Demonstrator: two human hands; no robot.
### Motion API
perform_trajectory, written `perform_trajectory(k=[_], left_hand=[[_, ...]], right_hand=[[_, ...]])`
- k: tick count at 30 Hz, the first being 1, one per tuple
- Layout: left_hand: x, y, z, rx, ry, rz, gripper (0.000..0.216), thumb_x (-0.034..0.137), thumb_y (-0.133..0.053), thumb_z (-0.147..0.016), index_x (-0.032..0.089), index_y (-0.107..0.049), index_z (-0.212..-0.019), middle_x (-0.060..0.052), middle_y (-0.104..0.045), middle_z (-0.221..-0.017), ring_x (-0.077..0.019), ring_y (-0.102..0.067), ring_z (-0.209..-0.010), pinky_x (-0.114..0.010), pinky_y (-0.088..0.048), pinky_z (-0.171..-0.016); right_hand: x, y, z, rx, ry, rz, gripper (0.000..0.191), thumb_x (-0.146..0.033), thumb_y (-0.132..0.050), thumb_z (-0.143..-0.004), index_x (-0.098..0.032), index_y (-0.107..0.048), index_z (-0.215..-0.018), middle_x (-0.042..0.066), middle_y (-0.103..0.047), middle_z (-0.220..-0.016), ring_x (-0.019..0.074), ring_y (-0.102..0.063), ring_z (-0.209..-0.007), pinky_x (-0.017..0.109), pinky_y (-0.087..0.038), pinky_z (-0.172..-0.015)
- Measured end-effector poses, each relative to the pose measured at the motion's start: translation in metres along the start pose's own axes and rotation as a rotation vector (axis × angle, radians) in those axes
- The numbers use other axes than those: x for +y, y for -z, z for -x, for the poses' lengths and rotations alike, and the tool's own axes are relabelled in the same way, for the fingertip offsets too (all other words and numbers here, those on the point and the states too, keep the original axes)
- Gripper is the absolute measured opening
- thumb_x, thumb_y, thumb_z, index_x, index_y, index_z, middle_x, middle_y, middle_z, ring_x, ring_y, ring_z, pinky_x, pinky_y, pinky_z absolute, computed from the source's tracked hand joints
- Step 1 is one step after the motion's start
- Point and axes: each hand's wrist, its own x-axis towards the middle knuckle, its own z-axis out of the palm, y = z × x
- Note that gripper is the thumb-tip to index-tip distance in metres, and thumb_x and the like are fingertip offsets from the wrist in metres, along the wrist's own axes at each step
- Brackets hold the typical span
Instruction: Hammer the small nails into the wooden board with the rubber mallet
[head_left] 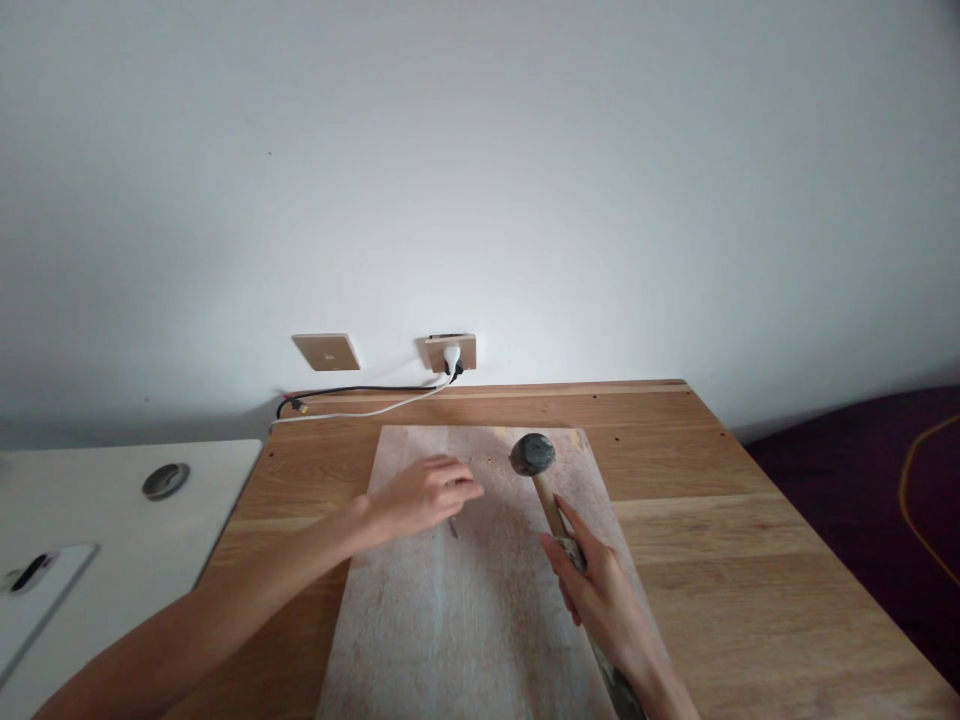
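Observation:
A mallet with a dark, rounded head point(532, 455) and a pale wooden handle point(550, 505) is gripped by my right hand point(596, 575). The lower handle looks mottled and runs back under my wrist. My left hand point(431, 494) hovers over the worn board point(450, 630) with its fingers bent and drawn together; whatever they may hold is hidden. Just below those fingers a small thin metallic piece point(454, 528) shows, too small to name. Tiny dark specks mark the board between my left hand and the mallet head.
The board lies on a wooden tabletop point(697, 570) against the wall. White and black cables point(360, 412) run from a socket point(465, 352) along the back edge. At left, a white surface point(90, 480) bears a round dark object point(166, 481) and a white device point(45, 590). Dark purple fabric point(847, 480) lies at right.

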Motion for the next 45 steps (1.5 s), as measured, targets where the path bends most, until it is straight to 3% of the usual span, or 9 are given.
perform_trajectory(k=[3,7,15,25,31,39,45], left_hand=[[-0.015,-0.017,-0.021,0.132,0.364,0.276,0.01,0.012,-0.066,-0.096,0.019,-0.073,-0.097,-0.003,-0.074,-0.092,-0.0167,-0.069,-0.085,-0.027,-0.052,-0.081],[-0.027,-0.036,-0.041,0.112,0.519,0.41,0.013,0.006,-0.071,-0.087,0.018,-0.075,-0.089,-0.003,-0.076,-0.087,-0.0179,-0.07,-0.081,-0.028,-0.052,-0.08],[-0.026,-0.047,-0.042,0.087,0.561,0.496,0.011,0.008,-0.069,-0.088,0.016,-0.076,-0.091,-0.003,-0.076,-0.083,-0.0163,-0.069,-0.075,-0.025,-0.049,-0.073],[-0.026,-0.052,-0.035,0.126,0.482,0.447,0.017,0.004,-0.067,-0.088,0.016,-0.076,-0.094,-0.004,-0.075,-0.088,-0.0146,-0.068,-0.076,-0.023,-0.05,-0.074],[-0.028,-0.055,-0.033,0.166,0.456,0.42,0.02,0.0,-0.065,-0.086,0.016,-0.076,-0.092,-0.005,-0.075,-0.09,-0.0168,-0.07,-0.084,-0.025,-0.052,-0.08],[-0.027,-0.054,-0.034,0.122,0.438,0.452,0.022,0.001,-0.062,-0.088,0.016,-0.076,-0.096,-0.006,-0.075,-0.095,-0.0185,-0.071,-0.09,-0.029,-0.054,-0.086],[-0.029,-0.055,-0.036,0.128,0.465,0.524,0.013,0.008,-0.068,-0.09,0.016,-0.078,-0.093,-0.007,-0.074,-0.096,-0.017,-0.07,-0.083,-0.026,-0.054,-0.078]], right_hand=[[0.0,0.0,0.0,0.045,0.019,-0.014,0.088,-0.065,-0.055,-0.091,-0.005,-0.049,-0.155,-0.01,-0.047,-0.046,0.014,-0.046,-0.036,0.024,-0.039,-0.038],[0.005,0.002,0.002,0.053,0.036,-0.032,0.088,-0.063,-0.055,-0.094,-0.004,-0.045,-0.157,-0.011,-0.046,-0.045,0.0133,-0.045,-0.036,0.023,-0.038,-0.038],[0.013,0.005,0.003,0.052,0.044,-0.047,0.088,-0.063,-0.055,-0.095,-0.003,-0.043,-0.158,-0.011,-0.047,-0.044,0.0128,-0.045,-0.035,0.023,-0.038,-0.039],[-0.002,0.001,0.002,0.02,0.04,-0.008,0.088,-0.064,-0.053,-0.094,-0.003,-0.045,-0.156,-0.011,-0.046,-0.046,0.013,-0.045,-0.037,0.023,-0.038,-0.038],[-0.007,0.0,0.001,0.018,0.023,-0.011,0.091,-0.065,-0.054,-0.092,-0.003,-0.044,-0.158,-0.011,-0.045,-0.046,0.013,-0.045,-0.037,0.023,-0.037,-0.037],[-0.007,-0.001,0.003,0.016,0.039,-0.042,0.09,-0.065,-0.055,-0.093,-0.004,-0.045,-0.157,-0.011,-0.047,-0.046,0.0133,-0.046,-0.036,0.023,-0.038,-0.038],[-0.01,-0.003,0.001,-0.016,0.038,-0.026,0.088,-0.064,-0.054,-0.093,-0.005,-0.045,-0.157,-0.01,-0.048,-0.046,0.0138,-0.047,-0.037,0.023,-0.039,-0.039]])
